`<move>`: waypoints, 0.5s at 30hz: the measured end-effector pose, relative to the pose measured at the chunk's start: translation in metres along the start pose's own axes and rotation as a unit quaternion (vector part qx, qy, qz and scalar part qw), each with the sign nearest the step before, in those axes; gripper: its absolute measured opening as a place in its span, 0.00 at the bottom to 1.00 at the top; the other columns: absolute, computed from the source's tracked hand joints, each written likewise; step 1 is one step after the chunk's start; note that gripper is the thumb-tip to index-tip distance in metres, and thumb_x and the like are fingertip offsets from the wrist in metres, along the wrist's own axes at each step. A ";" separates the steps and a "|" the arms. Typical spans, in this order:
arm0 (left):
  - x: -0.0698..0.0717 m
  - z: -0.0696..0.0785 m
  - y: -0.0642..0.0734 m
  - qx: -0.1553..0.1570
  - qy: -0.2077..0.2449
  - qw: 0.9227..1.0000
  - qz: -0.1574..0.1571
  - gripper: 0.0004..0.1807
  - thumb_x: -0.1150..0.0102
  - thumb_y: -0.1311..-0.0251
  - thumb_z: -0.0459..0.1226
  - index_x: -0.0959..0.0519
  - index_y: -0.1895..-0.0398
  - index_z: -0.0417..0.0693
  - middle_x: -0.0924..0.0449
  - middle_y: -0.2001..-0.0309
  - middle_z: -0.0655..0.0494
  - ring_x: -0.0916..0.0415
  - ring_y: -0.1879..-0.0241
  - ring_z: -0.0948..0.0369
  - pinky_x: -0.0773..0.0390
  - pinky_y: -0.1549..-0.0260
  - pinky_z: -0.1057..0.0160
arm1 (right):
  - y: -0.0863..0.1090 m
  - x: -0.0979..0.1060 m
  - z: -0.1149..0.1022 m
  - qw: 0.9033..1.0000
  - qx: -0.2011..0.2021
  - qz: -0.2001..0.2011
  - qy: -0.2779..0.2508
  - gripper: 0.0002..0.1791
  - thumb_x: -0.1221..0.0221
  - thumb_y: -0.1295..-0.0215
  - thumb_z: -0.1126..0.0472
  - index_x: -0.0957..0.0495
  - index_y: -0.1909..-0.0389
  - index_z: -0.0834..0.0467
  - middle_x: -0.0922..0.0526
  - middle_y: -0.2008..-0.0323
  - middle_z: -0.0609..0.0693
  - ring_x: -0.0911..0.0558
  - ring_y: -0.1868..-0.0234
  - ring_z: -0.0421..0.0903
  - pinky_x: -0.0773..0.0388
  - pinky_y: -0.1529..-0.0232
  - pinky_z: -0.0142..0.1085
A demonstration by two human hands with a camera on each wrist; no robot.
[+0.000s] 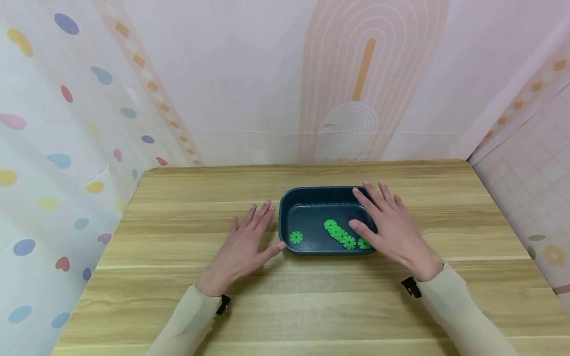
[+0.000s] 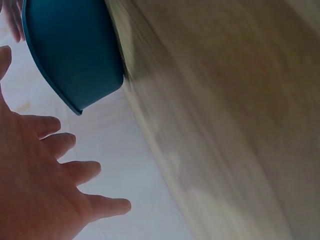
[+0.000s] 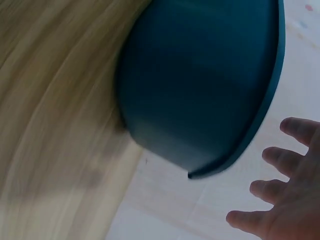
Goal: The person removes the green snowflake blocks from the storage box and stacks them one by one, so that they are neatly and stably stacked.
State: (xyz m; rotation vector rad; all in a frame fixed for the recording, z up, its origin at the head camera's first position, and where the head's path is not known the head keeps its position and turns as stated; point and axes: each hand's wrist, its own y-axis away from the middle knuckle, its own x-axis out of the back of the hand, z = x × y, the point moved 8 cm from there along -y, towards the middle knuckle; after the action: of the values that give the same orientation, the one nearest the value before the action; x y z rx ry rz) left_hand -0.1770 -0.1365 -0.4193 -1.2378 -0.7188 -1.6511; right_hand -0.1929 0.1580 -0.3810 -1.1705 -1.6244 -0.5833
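A dark teal rectangular tray (image 1: 307, 212) stands on the wooden table, with several green notched discs in it. One green disc (image 1: 296, 237) lies alone near the tray's left end, while others form an overlapping row (image 1: 339, 234) right of the middle. My left hand (image 1: 242, 249) is spread beside the tray's left end, its thumb tip at the near left corner. Over the right end reaches my right hand (image 1: 394, 232), fingers spread, hiding part of the rim and part of a disc. Both wrist views show the tray's outer wall (image 2: 75, 50) beside spread, unfilled fingers.
The wood-grain table (image 1: 311, 306) extends on all sides of the tray. A pale patterned curtain (image 1: 249, 89) hangs behind the table's far edge, and a dotted cloth (image 1: 58, 198) hangs at the left. Black straps (image 1: 411, 287) sit at the wrists.
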 end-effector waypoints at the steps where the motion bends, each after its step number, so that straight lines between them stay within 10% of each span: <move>1: -0.001 0.000 -0.001 -0.001 0.002 1.000 -0.001 0.50 0.55 0.29 0.68 0.52 0.15 0.50 0.57 0.16 0.54 0.59 0.18 0.45 0.52 0.30 0.24 | -0.001 -0.001 -0.002 1.000 0.004 -0.001 -0.004 0.41 0.50 0.22 0.36 0.47 0.17 0.50 0.53 0.17 0.55 0.59 0.17 0.61 0.55 0.26 0.70; 15: -0.004 0.005 -0.003 -0.018 0.015 1.000 -0.004 0.46 0.55 0.26 0.65 0.51 0.15 0.53 0.57 0.16 0.59 0.57 0.18 0.47 0.50 0.28 0.28 | -0.021 -0.015 -0.036 0.997 0.047 -0.021 -0.058 0.42 0.46 0.25 0.34 0.43 0.18 0.49 0.46 0.18 0.47 0.55 0.17 0.52 0.56 0.22 0.62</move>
State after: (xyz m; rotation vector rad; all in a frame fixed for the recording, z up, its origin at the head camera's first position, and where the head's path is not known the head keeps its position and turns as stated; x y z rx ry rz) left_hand -0.1775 -0.1298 -0.4215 -1.2350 -0.6795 -1.6931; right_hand -0.1956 0.1136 -0.3773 -1.1202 -1.7589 -0.4684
